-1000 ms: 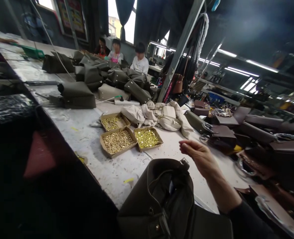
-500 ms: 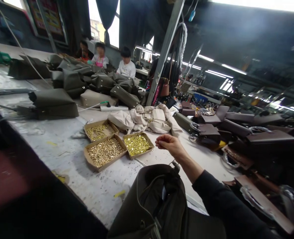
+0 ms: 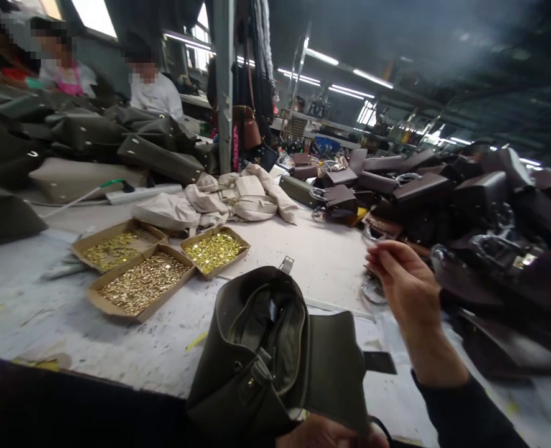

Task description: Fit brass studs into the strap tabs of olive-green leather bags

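An open dark green bag (image 3: 252, 348) stands on the table with its lining showing and its flap (image 3: 334, 361) laid out to the right. At the bottom edge my left hand (image 3: 324, 432) is partly in view, its fingers closed round the lower edge of the flap. My right hand (image 3: 403, 280) is raised above the table to the right of the bag, thumb and fingers pinched together; whatever they hold is too small to name. Left of the bag are cardboard trays of small metal parts: a gold-coloured one (image 3: 140, 283), a bright yellow one (image 3: 214, 249) and a part-filled one (image 3: 112, 249).
Pale cloth bags (image 3: 252, 199) lie behind the trays, near a power strip (image 3: 142, 194). Dark green bags (image 3: 93, 134) are piled at the back left, brown bags (image 3: 481, 193) at the right. A post (image 3: 225, 87) rises at the back. Other people sit beyond.
The view has swung right and closer. My right hand has moved right, away from the trays. The bag's flap now shows spread open, and my left hand has come into view at its lower edge.
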Demonstrator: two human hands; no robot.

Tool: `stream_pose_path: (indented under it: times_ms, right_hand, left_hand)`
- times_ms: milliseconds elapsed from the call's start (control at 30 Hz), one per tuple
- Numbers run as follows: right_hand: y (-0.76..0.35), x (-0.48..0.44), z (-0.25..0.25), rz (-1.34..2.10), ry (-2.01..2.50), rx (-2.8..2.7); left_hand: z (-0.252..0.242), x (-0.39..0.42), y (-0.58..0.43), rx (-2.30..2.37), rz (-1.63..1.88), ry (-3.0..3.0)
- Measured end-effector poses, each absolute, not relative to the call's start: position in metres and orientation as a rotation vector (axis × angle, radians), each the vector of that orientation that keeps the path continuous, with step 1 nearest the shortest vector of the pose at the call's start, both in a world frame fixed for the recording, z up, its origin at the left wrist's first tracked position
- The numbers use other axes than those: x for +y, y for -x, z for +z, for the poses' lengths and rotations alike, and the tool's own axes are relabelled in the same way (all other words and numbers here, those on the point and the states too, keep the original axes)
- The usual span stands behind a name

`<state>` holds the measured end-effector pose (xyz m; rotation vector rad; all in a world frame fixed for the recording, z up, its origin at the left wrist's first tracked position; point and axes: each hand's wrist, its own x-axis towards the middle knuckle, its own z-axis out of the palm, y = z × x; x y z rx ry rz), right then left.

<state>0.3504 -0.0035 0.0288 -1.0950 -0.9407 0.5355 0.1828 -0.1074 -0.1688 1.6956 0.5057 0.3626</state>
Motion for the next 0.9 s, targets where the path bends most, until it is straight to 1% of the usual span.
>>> stream_pose_path:
  times_ms: [33,100,133,200,233,300,367,467,567,633,733,833,900]
  right_hand:
    - [-0.364,-0.040,0.021,0.411,1.118,-0.884]
    - [-0.384,-0.116,-0.008,0.237,1.198,-0.749]
    - [-0.388,-0.154,-0.028,0.238,1.259,-0.672]
    - [-0.384,-0.226,-0.073,0.351,1.430,-0.518]
    - [-0.377,-0.258,-0.096,0.403,1.512,-0.442]
    - [-0.360,-0.311,-0.139,0.526,1.626,-0.263]
    - [-0.346,-0.351,-0.178,0.551,1.671,-0.086]
    - [-0.334,-0.390,-0.227,0.539,1.716,0.087]
    - [-0.327,-0.401,-0.265,0.525,1.724,0.215]
    - [-0.320,-0.399,-0.280,0.583,1.691,0.254]
    - [-0.307,-0.401,-0.286,0.782,1.618,0.216]
    - [-0.309,-0.425,-0.272,0.915,1.626,0.166]
    - [-0.328,-0.449,-0.249,0.816,1.702,0.173]
  left_hand:
    - [-0.171,-0.107,-0.187,0.480,0.333,-1.623]
    - [-0.174,-0.107,-0.194,0.377,0.243,-1.260]
    - [-0.173,-0.109,-0.196,0.334,0.187,-1.032]
    - [-0.169,-0.112,-0.199,0.332,0.104,-0.653]
    - [-0.166,-0.112,-0.201,0.354,0.042,-0.636]
    - [-0.160,-0.111,-0.211,0.372,0.023,-0.689]
    - [-0.157,-0.111,-0.227,0.350,-0.021,-0.731]
    - [-0.155,-0.117,-0.248,0.339,-0.130,-0.776]
    - [-0.153,-0.128,-0.254,0.278,-0.238,-0.801]
    - [-0.152,-0.134,-0.257,0.271,-0.225,-0.809]
    - [-0.155,-0.138,-0.266,0.330,-0.099,-0.798]
    - [-0.161,-0.139,-0.274,0.340,-0.054,-0.803]
    - [-0.164,-0.139,-0.276,0.321,-0.164,-0.843]
